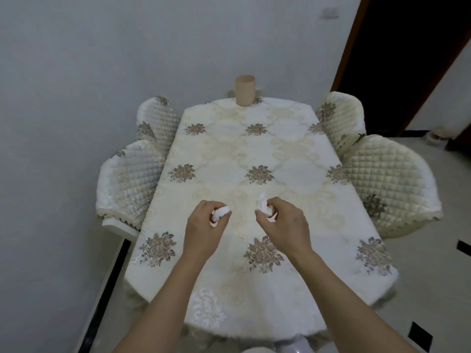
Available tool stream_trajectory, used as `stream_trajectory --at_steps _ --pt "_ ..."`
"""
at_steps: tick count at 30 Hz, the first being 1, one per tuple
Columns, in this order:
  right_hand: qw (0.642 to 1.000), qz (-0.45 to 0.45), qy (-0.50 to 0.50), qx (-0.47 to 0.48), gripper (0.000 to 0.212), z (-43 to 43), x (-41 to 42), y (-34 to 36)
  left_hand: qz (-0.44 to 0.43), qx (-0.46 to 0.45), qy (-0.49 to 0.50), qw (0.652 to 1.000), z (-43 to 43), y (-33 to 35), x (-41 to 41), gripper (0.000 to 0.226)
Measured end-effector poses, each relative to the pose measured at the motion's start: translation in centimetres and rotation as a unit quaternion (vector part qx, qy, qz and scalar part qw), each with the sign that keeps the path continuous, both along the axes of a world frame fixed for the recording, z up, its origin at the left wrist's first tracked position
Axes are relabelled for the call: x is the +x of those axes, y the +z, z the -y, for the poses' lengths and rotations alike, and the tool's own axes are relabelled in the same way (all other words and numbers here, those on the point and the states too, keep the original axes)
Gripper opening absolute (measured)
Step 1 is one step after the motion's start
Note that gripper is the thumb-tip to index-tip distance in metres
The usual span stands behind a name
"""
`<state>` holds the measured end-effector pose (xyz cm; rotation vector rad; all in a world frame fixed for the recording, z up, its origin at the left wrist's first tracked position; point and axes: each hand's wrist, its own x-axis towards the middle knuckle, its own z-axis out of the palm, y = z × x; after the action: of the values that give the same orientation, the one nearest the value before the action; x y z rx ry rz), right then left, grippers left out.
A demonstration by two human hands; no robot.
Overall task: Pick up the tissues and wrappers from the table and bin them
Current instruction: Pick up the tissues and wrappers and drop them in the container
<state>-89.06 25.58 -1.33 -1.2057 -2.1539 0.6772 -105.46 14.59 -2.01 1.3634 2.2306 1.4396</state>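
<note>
Tissues (221,212) are the only litter showing, and both wads are already off the table (254,149). Its floral cloth bears just a beige cylinder (245,90) at the far end; no wrappers show. The left hand (204,230) is curled round one white wad above the cloth, and the right hand (283,222) pinches the other. Picking up looks finished; binning is left. A pale shape (288,345) at the bottom edge may be the bin; I cannot tell.

Both forearms are bare, uncovered as far as they show. The left hand (204,231) and right hand (286,225) are bare too, with short, plain nails.
</note>
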Motion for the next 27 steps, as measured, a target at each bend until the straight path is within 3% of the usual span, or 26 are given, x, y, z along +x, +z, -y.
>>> stream_trajectory --at_steps 8,14,27 --pt "0.998 -0.040 -0.041 0.012 0.018 -0.7 3.9 2.4 0.005 0.021 -0.027 0.999 -1.9 2.3 4.0 0.005" --pt "0.990 -0.063 -0.125 0.017 0.019 0.1 7.8 2.9 0.001 0.021 -0.109 0.994 -3.7 2.8 6.9 0.003" --pt "0.928 -0.014 -0.373 0.002 0.025 9.1 19.2 2.5 0.018 0.026 -0.320 0.947 -4.4 1.9 15.0 0.005"
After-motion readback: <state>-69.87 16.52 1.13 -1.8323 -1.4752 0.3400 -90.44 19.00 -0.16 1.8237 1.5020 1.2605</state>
